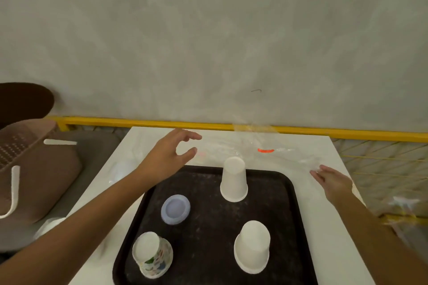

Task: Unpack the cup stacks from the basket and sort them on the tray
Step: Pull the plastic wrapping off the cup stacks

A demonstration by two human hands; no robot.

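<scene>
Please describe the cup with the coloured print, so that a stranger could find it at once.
Look at the dark tray on the white table. In its near left corner a cup stands upside down. It alone carries coloured marks; the others are plain.

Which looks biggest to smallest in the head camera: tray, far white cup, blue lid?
1. Black tray, easily the largest.
2. Far white cup.
3. Blue lid, though it sits nearer the camera, so the gap is unsure.

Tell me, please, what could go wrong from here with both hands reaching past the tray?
The left hand hovers open beyond the black tray; drawing that forearm back could clip the upside-down patterned cup or purple cup. The right hand touches clear plastic wrap; dragging it might topple the far white cup.
</scene>
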